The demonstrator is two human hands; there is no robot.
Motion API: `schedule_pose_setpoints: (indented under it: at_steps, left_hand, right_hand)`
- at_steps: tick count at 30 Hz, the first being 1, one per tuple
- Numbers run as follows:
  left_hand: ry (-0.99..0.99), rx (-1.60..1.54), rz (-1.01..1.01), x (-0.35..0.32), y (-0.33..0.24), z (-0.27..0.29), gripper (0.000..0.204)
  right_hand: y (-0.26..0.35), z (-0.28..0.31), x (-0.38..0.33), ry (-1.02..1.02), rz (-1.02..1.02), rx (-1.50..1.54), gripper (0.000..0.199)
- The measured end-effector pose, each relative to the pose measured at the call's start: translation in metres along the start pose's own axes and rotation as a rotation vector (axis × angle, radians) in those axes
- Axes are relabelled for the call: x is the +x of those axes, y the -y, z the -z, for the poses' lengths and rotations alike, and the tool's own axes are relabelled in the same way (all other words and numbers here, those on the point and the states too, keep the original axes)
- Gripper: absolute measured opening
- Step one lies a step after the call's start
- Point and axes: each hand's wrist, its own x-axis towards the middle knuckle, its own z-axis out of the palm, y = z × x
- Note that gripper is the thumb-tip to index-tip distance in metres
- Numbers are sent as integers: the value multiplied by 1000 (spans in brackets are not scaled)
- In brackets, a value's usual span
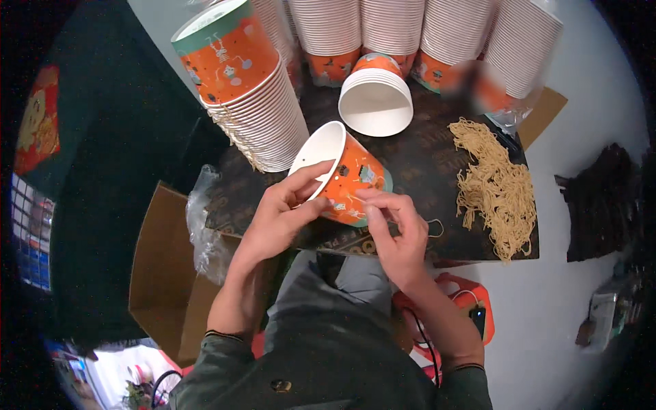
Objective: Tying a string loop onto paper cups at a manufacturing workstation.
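An orange paper bucket [365, 174] with printed figures and a green band is tilted over the near part of the table, its white mouth toward the upper left. My left hand [280, 212] grips its rim, fingers inside and thumb on the outer wall. Against the printed side, my right hand [402, 236] pinches a thin tan string [438, 224], whose loose end curls out beside the hand. Whether the string passes through the bucket's wall is hard to make out. On the right of the table lies a heap of tan strings [497, 191].
At the left stands a tall stack of nested buckets [260, 113], strings hanging along its rims. A white-mouthed bucket [376, 102] lies on its side beyond my hands. More bucket stacks [391, 27] line the back. A cardboard box [164, 260] and clear plastic [205, 225] are at the left edge.
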Motion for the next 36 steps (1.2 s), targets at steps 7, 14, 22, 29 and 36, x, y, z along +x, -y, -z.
schedule_pose_setpoints:
  at_steps: [7, 14, 22, 29, 36]
  left_hand:
    - [-5, -152, 9, -6, 12, 10, 48]
    - [-167, 370, -336, -2, 5, -18, 54]
    - [-51, 459, -375, 13, 3, -26, 18]
    - [-83, 468, -492, 19, 13, -30, 11]
    - [-118, 409, -434, 15, 10, -38, 18]
  right_hand:
    - [13, 2, 19, 105, 127, -322, 16]
    - [14, 8, 19, 86, 34, -224, 14]
    - [9, 25, 16, 57, -141, -210, 12]
    - [10, 22, 16, 88, -188, -132, 12]
    - [8, 19, 19, 87, -249, -43, 11]
